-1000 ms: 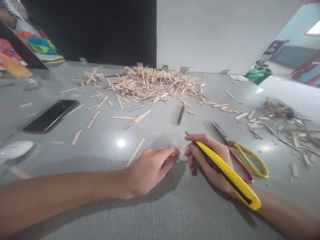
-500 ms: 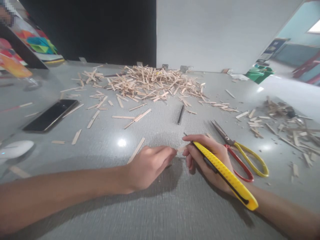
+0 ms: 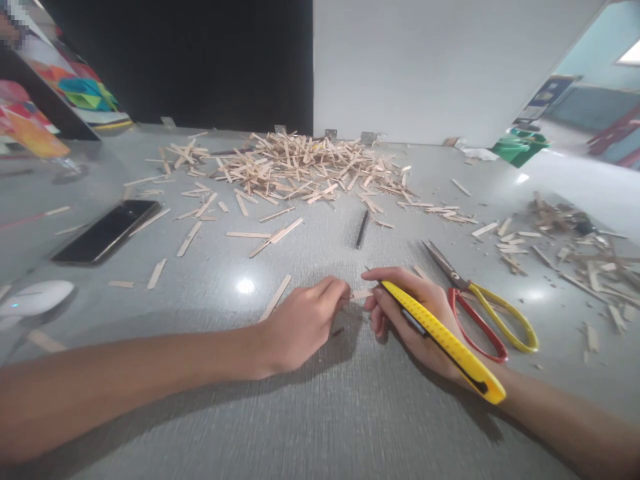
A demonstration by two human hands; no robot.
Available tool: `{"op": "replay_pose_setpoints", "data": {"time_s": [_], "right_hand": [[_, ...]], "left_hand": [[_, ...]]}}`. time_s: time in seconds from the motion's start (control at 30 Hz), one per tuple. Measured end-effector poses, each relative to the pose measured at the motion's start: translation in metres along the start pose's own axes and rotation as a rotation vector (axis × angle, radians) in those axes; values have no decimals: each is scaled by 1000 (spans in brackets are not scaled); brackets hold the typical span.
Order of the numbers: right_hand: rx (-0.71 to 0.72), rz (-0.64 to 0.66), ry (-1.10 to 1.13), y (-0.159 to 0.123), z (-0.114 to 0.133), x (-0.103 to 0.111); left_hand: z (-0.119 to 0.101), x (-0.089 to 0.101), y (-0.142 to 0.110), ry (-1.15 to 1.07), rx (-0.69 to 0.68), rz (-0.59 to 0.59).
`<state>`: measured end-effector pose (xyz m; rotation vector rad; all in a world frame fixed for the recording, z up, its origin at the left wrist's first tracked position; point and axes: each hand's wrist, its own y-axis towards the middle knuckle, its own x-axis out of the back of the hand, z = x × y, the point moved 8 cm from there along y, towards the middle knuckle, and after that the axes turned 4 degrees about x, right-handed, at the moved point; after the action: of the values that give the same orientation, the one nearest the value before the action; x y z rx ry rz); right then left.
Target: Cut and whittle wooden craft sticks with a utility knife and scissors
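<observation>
My left hand (image 3: pixel 309 320) pinches the left end of a small flat wooden stick (image 3: pixel 362 293), just above the grey table. In my right hand (image 3: pixel 415 307) lies a yellow utility knife (image 3: pixel 443 340), its handle slanting back over the wrist. The index finger stretches along the knife's front end, and the blade tip is barely visible. The stick's right end reaches the curled fingers of my right hand; whether they grip it is hidden. Beside the right hand lie scissors (image 3: pixel 457 280) with one red and one yellow handle loop. Another stick (image 3: pixel 276 297) rests just behind my left hand.
A large heap of wooden sticks (image 3: pixel 300 163) lies at the back against a black and white panel (image 3: pixel 425 67). A dark pen-like rod (image 3: pixel 362 230) lies in front. Left are a phone (image 3: pixel 107 230) and a white mouse (image 3: pixel 43 298); wood scraps (image 3: pixel 595 267) spread at right.
My left hand has shifted slightly up, its fingers still pinched on the stick. The right hand and the knife have moved a little up and left. The scissors have not moved.
</observation>
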<state>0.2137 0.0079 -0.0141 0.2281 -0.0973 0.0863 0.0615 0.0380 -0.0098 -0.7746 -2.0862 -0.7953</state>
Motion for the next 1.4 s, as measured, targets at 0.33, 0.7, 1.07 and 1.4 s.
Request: {"op": "replay_pose_setpoints", "data": {"time_s": [0.33,0.7,1.07,1.4], "right_hand": [[-22,-50,25,3,-1,3],[51,-181,-11,5,7,12],[304,-106,-433,-17,41,16],[291,-65,-501,-10,56,6]], "left_hand": [[3,3,5,-130,69,9],[4,9,15,-398,221,85],[-7,-16,4,-1023,434,311],[-6,-17,6,-1055,428,305]]}}
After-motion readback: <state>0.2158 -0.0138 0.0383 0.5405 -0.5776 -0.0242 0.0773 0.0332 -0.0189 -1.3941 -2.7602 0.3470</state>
